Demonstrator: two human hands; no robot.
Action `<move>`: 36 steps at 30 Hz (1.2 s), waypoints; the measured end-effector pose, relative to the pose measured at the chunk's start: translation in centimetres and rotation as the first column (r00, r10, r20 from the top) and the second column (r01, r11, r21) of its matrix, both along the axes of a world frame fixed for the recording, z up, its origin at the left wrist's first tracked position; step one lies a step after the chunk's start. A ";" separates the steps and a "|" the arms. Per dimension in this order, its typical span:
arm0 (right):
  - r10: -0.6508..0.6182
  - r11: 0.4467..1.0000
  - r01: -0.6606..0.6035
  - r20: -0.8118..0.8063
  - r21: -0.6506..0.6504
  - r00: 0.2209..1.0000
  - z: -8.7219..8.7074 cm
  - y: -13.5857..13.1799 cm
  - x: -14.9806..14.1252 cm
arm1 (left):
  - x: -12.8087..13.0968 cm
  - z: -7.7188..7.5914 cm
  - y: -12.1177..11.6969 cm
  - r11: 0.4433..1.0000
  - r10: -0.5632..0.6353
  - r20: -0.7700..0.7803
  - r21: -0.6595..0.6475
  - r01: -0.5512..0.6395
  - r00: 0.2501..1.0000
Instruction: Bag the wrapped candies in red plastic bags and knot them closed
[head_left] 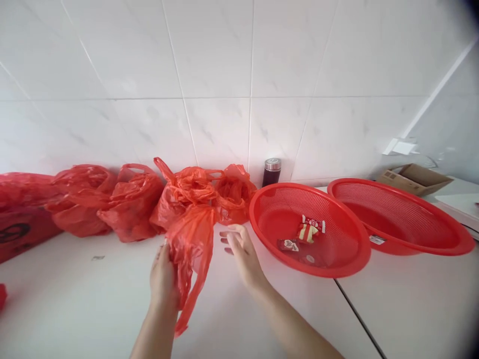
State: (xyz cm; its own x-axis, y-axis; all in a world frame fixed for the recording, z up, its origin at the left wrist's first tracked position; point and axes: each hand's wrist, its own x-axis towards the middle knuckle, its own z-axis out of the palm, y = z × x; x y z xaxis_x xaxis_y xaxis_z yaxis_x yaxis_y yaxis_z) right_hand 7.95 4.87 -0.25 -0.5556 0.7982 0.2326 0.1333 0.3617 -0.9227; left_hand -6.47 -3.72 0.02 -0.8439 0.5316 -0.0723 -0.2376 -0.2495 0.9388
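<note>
A thin red plastic bag (192,239) hangs from my left hand (163,274), whose fingers are closed on its left side. One loose handle of the bag trails down toward the white table. To the right of it, my right hand (241,249) is held above the table with fingers apart and nothing in them. Closest to that hand on the right is a red mesh basket (352,249) with a few small wrapped snacks (307,232) at its bottom. Behind the held bag stand a filled red bag (183,187) and another red bag (234,194).
More red plastic bags (130,209) line the wall on the left. A second red basket (441,244) stands at the right, with an open cardboard box (413,179) behind it. A dark flask (271,173) with a silver lid is by the wall. A seam (359,316) crosses the table.
</note>
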 end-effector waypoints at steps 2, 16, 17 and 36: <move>0.050 0.996 -0.057 -0.089 -0.072 0.995 -0.2 -2.4 1.6 | 1.8 -0.3 -0.2 0.999 0.033 0.089 -0.028 -0.031 0.996; -0.243 0.868 -0.006 -0.437 -0.496 0.866 1.5 -2.5 4.7 | -2.5 -2.1 -7.3 0.928 0.272 -0.056 -0.249 -0.278 0.961; -0.222 0.902 0.028 -0.406 -0.431 0.886 1.8 -2.7 4.6 | -1.8 -1.9 -7.8 0.906 0.312 -0.173 -0.242 -0.347 0.934; 0.150 0.984 -0.174 0.362 0.034 0.920 -0.6 -4.4 15.5 | 1.1 -0.5 -8.4 0.940 -0.197 0.163 -0.248 0.234 0.967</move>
